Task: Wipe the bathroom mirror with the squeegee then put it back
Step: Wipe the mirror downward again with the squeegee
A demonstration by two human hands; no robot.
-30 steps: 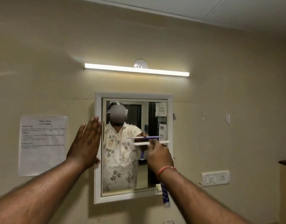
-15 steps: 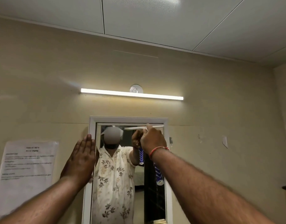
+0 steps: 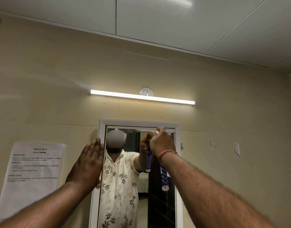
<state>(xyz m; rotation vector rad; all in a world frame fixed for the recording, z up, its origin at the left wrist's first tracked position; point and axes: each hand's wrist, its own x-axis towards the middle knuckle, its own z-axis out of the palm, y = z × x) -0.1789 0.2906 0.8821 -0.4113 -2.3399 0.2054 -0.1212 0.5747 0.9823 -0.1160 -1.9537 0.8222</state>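
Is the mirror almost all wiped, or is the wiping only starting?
Only starting, it looks like. Done: the right hand has the squeegee in its grip, with the blade up at the top edge of the mirror. In hand: the left hand lies flat against the white frame, fingers straight. Left: pulling the blade down the glass, then putting the squeegee back.

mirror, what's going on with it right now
A person is wiping the bathroom mirror with a squeegee. The right hand has a closed grip on the squeegee's blue-and-white handle and holds the blade against the glass at the very top edge, just under the white frame. The left hand is flat and open, pressed against the left side of the frame. The wall light above is on. The squeegee is in use, not yet put back.
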